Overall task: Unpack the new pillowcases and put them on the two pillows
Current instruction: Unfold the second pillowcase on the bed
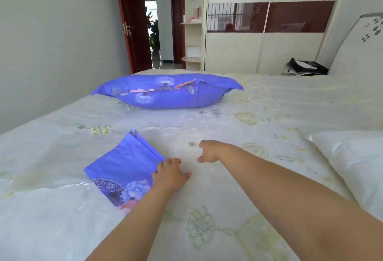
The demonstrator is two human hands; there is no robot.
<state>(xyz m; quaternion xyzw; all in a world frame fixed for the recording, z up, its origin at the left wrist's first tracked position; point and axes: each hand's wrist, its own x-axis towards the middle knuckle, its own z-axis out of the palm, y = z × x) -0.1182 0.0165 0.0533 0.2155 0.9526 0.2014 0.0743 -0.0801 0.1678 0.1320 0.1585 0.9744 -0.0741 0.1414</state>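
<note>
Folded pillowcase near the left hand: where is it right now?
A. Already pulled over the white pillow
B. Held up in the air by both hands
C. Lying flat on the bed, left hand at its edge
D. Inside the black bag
C: the folded pillowcase lies flat on the bed, with the left hand at its right edge.

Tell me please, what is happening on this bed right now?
A person is putting new pillowcases on pillows. One pillow at the far side already wears a blue floral case. A second blue pillowcase lies folded on the bed; the left hand touches its edge, and the right hand reaches out just beyond, holding nothing. A bare white pillow waits at the right.
</note>
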